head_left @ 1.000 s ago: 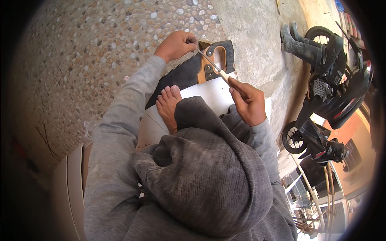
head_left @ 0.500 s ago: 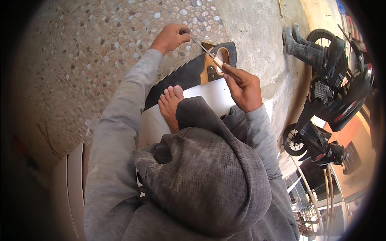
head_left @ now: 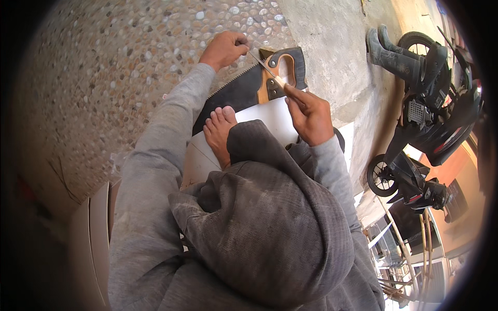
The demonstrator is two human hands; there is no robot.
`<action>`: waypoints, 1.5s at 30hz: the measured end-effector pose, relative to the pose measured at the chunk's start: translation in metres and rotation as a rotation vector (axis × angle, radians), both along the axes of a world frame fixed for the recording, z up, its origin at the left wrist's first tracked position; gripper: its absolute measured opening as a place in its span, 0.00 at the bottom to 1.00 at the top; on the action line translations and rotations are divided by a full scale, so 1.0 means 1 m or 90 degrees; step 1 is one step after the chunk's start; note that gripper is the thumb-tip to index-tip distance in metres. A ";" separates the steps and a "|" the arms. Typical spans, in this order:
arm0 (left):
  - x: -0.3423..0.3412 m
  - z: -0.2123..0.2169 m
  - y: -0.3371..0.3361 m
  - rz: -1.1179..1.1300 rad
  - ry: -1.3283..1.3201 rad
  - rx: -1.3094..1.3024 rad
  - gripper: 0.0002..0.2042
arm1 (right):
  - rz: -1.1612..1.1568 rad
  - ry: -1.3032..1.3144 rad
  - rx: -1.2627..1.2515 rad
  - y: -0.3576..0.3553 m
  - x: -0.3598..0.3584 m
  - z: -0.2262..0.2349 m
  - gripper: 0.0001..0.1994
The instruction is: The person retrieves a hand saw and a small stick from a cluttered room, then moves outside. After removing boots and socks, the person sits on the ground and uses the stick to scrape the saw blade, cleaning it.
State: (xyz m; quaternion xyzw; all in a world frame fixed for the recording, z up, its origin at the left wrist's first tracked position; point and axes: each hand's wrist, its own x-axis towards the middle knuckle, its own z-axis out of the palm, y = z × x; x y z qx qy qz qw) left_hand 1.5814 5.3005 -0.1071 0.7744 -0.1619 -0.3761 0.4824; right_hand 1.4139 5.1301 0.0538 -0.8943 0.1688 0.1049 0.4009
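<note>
A handsaw with a dark blade (head_left: 232, 95) and a wooden handle (head_left: 263, 89) lies slantwise on a white panel (head_left: 272, 117), its toothed edge turned to the upper left. Over the heel of the blade and the handle runs a slim metal file (head_left: 266, 68). My right hand (head_left: 313, 118) is closed round the file's pale wooden handle. At the far end, my left hand (head_left: 224, 50) pinches the tip between thumb and fingers. Whether the file touches the teeth I cannot tell. My bare foot (head_left: 220, 129) is beside the lower part of the blade, partly over the panel.
Pebbled paving (head_left: 114, 88) spreads on the left, meeting bare concrete (head_left: 337, 62) on the right. Rubber boots (head_left: 394, 59) and a black motorcycle (head_left: 423, 111) are at the right. Brown sheets of board (head_left: 96, 228) stand by my left arm.
My right hand has moved slightly down and left relative to the saw's handle, with the file in it. The left hand still pinches the tip. The saw appears slightly higher in view.
</note>
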 end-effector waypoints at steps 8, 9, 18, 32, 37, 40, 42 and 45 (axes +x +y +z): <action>-0.006 0.004 0.008 0.131 0.158 -0.124 0.09 | -0.112 0.002 0.135 0.004 -0.011 -0.001 0.13; -0.012 0.009 0.006 0.133 0.176 -0.127 0.09 | -0.120 0.004 0.137 0.005 -0.016 0.002 0.14; -0.018 0.032 -0.006 0.115 0.242 -0.084 0.11 | -0.134 0.032 0.127 -0.001 -0.025 0.016 0.14; -0.023 0.029 0.000 0.116 0.254 -0.096 0.09 | -0.064 0.080 0.097 -0.005 -0.030 0.022 0.14; -0.025 0.024 0.003 0.108 0.261 -0.093 0.08 | -0.034 0.094 0.050 -0.002 -0.032 0.027 0.14; -0.031 0.014 0.005 0.100 0.219 -0.124 0.08 | -0.042 0.021 0.041 0.000 -0.035 0.026 0.14; -0.032 0.017 0.003 0.084 0.191 -0.106 0.08 | -0.029 0.010 0.031 -0.002 -0.037 0.026 0.15; -0.028 0.015 0.004 0.103 0.200 -0.067 0.09 | -0.001 0.023 0.018 -0.001 -0.027 0.020 0.15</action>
